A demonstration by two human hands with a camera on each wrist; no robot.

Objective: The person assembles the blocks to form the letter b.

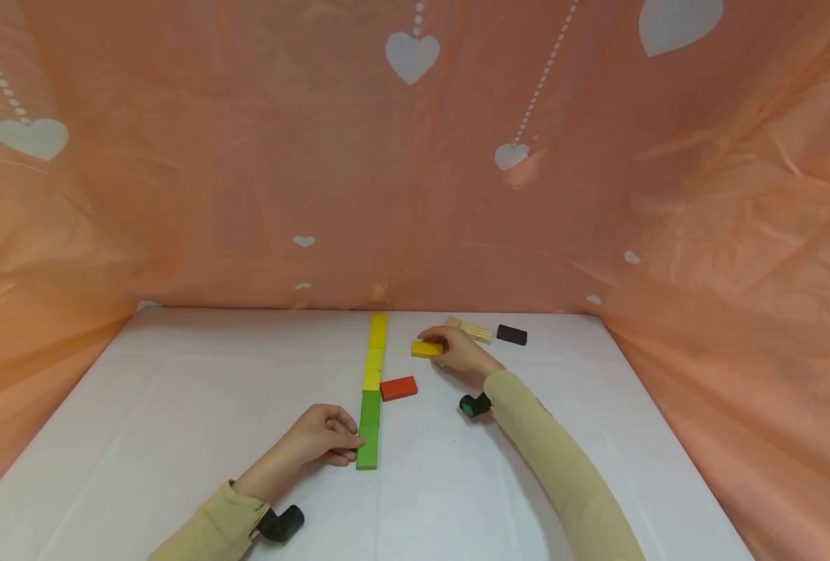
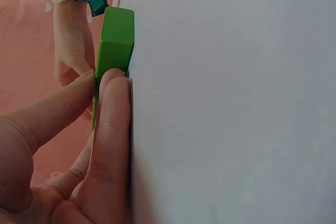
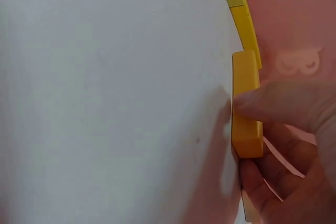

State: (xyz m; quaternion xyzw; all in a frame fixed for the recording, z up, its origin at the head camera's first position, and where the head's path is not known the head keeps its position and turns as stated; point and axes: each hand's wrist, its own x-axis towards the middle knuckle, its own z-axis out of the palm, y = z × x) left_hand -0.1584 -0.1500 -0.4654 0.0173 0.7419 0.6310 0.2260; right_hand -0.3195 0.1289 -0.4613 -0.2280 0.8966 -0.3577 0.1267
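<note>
A straight row of end-to-end blocks runs down the table, with yellow blocks (image 1: 375, 351) at the far end and green blocks (image 1: 369, 436) at the near end. My left hand (image 1: 323, 435) touches the near green block (image 2: 117, 27) from its left, thumb on its upper edge and nearly straight fingers along its side. Right of the row, my right hand (image 1: 462, 352) pinches a loose deep-yellow block (image 3: 245, 124) between thumb and fingers. A red block (image 1: 399, 388) lies crosswise against the row's right side, where yellow meets green.
Behind the right hand lie a pale wooden block (image 1: 453, 321), a pale striped block (image 1: 479, 333) and a dark brown block (image 1: 512, 335). The white-covered table (image 1: 176, 421) ends at an orange curtain (image 1: 316, 156) printed with hearts.
</note>
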